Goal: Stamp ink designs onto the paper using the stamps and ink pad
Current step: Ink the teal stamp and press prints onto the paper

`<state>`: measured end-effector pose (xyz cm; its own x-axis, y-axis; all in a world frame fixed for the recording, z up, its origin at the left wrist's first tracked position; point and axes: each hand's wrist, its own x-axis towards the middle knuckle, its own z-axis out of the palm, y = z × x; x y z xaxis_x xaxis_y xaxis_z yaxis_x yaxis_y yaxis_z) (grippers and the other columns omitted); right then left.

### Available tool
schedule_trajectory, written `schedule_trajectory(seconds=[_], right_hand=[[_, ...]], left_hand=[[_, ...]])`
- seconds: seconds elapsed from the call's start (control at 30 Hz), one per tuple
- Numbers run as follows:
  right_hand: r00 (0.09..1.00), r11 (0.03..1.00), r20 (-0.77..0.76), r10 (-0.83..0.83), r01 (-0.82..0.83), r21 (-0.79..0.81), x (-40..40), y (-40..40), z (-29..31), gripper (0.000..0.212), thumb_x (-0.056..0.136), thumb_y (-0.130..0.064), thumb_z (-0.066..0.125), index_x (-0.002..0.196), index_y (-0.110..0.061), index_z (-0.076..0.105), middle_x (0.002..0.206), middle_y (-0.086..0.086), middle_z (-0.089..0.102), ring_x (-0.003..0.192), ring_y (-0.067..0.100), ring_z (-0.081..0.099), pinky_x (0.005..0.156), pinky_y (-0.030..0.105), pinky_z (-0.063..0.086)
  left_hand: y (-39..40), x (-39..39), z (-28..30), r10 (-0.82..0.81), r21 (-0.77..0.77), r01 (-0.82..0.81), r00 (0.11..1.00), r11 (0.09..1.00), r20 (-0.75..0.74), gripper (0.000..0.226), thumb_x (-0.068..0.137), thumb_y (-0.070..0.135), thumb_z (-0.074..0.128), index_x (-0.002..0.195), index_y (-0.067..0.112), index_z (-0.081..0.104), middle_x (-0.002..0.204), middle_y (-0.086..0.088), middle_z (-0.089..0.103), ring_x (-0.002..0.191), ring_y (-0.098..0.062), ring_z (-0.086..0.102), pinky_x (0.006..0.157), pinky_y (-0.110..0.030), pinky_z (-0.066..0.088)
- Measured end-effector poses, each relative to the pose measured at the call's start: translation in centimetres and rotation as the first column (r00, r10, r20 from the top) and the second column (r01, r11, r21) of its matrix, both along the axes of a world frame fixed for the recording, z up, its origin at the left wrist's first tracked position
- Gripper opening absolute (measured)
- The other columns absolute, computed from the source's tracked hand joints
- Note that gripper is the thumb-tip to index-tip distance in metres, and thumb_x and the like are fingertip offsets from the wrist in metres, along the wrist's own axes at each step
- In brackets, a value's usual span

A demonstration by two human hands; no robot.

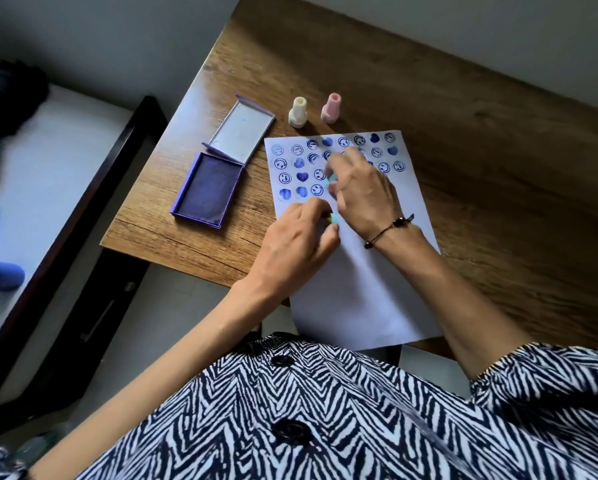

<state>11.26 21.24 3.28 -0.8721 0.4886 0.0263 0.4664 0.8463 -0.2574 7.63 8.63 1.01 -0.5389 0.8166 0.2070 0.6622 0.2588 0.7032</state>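
Note:
A white sheet of paper lies on the wooden table, its upper part covered with rows of blue stamped faces and hearts. My left hand pinches a small light-blue stamp over the paper's left side. My right hand is closed on another light-blue stamp, mostly hidden by the fingers, just above the stamped rows. An open purple ink pad with its lid folded back sits left of the paper.
A cream stamp and a pink stamp stand upright beyond the paper's top edge. The table's left edge runs close to the ink pad. A dark-framed bed lies to the left, below table level.

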Motion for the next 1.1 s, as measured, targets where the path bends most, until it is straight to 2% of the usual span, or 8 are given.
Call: schedule_trajectory(seconds=[0.2,0.33,0.5,0.73,0.83,0.93,1.0,1.1], right_hand=[[0.825,0.961,-0.503,-0.259,0.271,-0.050,4.0,0.2,3.4,0.016,0.086,-0.005,0.051,0.098,-0.003,0.060,0.102,0.019,0.063,0.091,0.034,0.058,0.073,0.033,0.038],[0.798,0.946,-0.508,-0.324,0.290,-0.148,6.3,-0.5,3.7,0.014,0.086,-0.005,0.053,0.097,-0.001,0.061,0.100,0.019,0.065,0.092,0.031,0.060,0.077,0.032,0.043],[0.812,0.925,-0.456,-0.364,0.259,-0.278,7.0,-2.0,2.1,0.013,0.087,-0.005,0.055,0.097,-0.001,0.061,0.101,0.017,0.066,0.086,0.032,0.061,0.073,0.052,0.053],[0.817,0.921,-0.454,-0.355,0.222,-0.320,6.5,-3.2,1.2,0.011,0.087,-0.007,0.057,0.096,-0.002,0.061,0.099,0.014,0.067,0.082,0.024,0.061,0.070,0.032,0.052],[0.827,0.918,-0.442,-0.349,0.208,-0.337,5.7,-3.2,1.4,0.013,0.087,-0.012,0.060,0.096,-0.003,0.062,0.097,0.014,0.068,0.080,0.018,0.058,0.068,0.021,0.043],[0.880,0.942,-0.425,-0.211,0.067,-0.328,3.2,-4.3,2.5,0.012,0.084,-0.006,0.062,0.095,-0.004,0.064,0.098,0.014,0.068,0.088,0.016,0.058,0.071,0.013,0.042],[0.884,0.955,-0.465,-0.052,-0.092,-0.283,0.0,-5.8,3.4,0.016,0.078,0.003,0.061,0.091,-0.003,0.066,0.096,0.016,0.068,0.091,0.026,0.060,0.079,0.025,0.046],[0.868,0.930,-0.435,0.238,-0.333,-0.155,-6.1,-8.5,3.4,0.023,0.073,0.007,0.054,0.091,-0.003,0.066,0.095,0.017,0.068,0.093,0.034,0.056,0.080,0.035,0.040]], left_hand=[[0.1,0.3,0.0,-0.015,0.005,0.015,0.999,1.000,-0.038,0.023,0.087,0.017,0.051,0.100,-0.003,0.053,0.089,-0.021,0.063,0.090,-0.032,0.056,0.078,-0.033,0.036],[0.0,0.2,-0.1,-0.018,0.026,0.019,0.999,0.999,-0.040,0.024,0.088,0.017,0.050,0.102,-0.002,0.052,0.092,-0.020,0.063,0.092,-0.032,0.056,0.078,-0.032,0.035],[0.0,0.1,-0.3,0.010,0.049,-0.009,1.000,0.999,-0.014,0.024,0.087,0.018,0.050,0.103,0.000,0.051,0.093,-0.021,0.062,0.088,-0.033,0.056,0.074,-0.031,0.033],[-0.6,0.0,0.3,0.021,0.094,-0.041,0.977,0.995,0.211,0.034,0.084,0.025,0.044,0.106,0.001,0.051,0.105,-0.018,0.065,0.097,-0.029,0.063,0.087,-0.043,0.050],[-1.9,-0.2,0.3,0.094,0.162,-0.152,0.943,0.975,0.318,0.028,0.086,0.027,0.046,0.104,0.008,0.053,0.106,-0.014,0.066,0.097,-0.023,0.063,0.090,-0.038,0.051],[-4.2,-0.3,0.7,0.230,0.209,-0.403,0.798,0.891,0.557,0.014,0.086,0.035,0.045,0.092,0.025,0.054,0.100,-0.013,0.067,0.093,-0.022,0.063,0.083,-0.033,0.050],[-5.4,-0.5,1.2,0.251,0.220,-0.614,0.586,0.758,0.771,0.011,0.088,0.026,0.044,0.085,0.023,0.054,0.089,-0.010,0.066,0.084,-0.022,0.063,0.079,-0.031,0.051],[-6.9,-1.5,1.7,0.236,0.139,-0.833,0.305,0.535,0.923,0.017,0.093,0.014,0.038,0.082,0.014,0.052,0.079,-0.008,0.063,0.071,-0.014,0.061,0.069,-0.023,0.049]])
